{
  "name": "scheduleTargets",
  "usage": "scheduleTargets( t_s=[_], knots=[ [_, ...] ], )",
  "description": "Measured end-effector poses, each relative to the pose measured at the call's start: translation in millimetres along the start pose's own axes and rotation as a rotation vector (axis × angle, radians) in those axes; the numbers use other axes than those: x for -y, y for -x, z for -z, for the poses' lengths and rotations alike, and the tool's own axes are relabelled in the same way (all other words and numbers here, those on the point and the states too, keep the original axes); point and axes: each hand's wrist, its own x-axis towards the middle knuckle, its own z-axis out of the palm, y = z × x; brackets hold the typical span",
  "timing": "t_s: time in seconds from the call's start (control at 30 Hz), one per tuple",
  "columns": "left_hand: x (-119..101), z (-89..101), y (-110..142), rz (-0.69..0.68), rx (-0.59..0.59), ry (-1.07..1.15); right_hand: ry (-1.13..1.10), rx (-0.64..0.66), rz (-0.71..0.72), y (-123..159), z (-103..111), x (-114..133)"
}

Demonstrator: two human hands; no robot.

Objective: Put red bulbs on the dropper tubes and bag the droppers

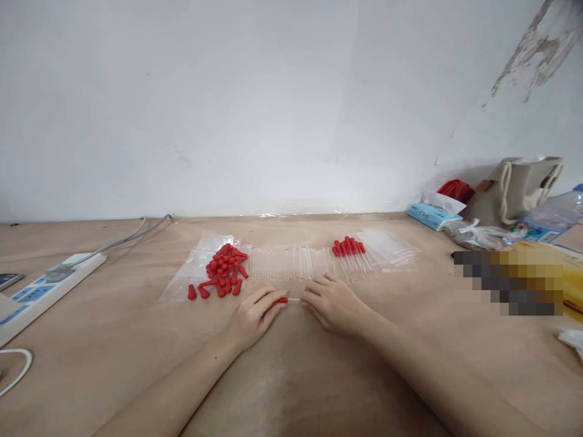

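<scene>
My left hand [255,315] is closed on a red rubber dropper bulb [283,300], whose end shows past the fingertips. My right hand [334,306] pinches a thin clear glass tube [294,300], and the tube's exposed stretch meets the bulb between my hands. Beyond my left hand, a pile of loose red bulbs [225,264] lies on clear plastic bags [182,285]. A row of bare glass tubes [277,262] lies side by side beyond both hands. To its right rest several droppers [350,249] with red bulbs fitted on their tubes.
More plastic bags [387,247] lie right of the droppers. A power strip [50,297] with a grey cable is at left. At right are a tissue box [432,213], a canvas bag [514,188], a plastic bottle [555,212] and a yellow package [546,261]. A wall rises behind.
</scene>
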Motion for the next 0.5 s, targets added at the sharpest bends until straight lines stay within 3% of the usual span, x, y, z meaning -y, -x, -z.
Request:
scheduleTargets(
  t_s=[0.07, 0.13, 0.23, 0.33, 0.4, 0.5],
  knots=[
    [1.3, 1.9, -0.9, 0.065, -0.050, -0.067, 0.023, -0.018, -0.046, 1.1, 3.3, -11.2],
    [2.4, 4.3, -1.8, 0.144, -0.068, -0.138, 0.000, -0.098, -0.219, 4.8, 3.9, -27.3],
    [2.6, 6.6, -3.2, 0.211, -0.022, -0.184, -0.076, -0.220, -0.676, 13.0, 1.5, -54.8],
    [1.4, 6.1, -4.7, 0.228, 0.044, -0.167, -0.122, -0.205, -1.088, 20.1, -4.3, -76.1],
    [0.7, 5.0, -5.4, 0.248, 0.071, -0.162, -0.128, -0.176, -1.198, 22.2, -9.5, -83.7],
    [1.0, 3.8, -5.6, 0.267, 0.086, -0.170, -0.119, -0.160, -1.202, 21.0, -16.8, -86.6]
  ],
)
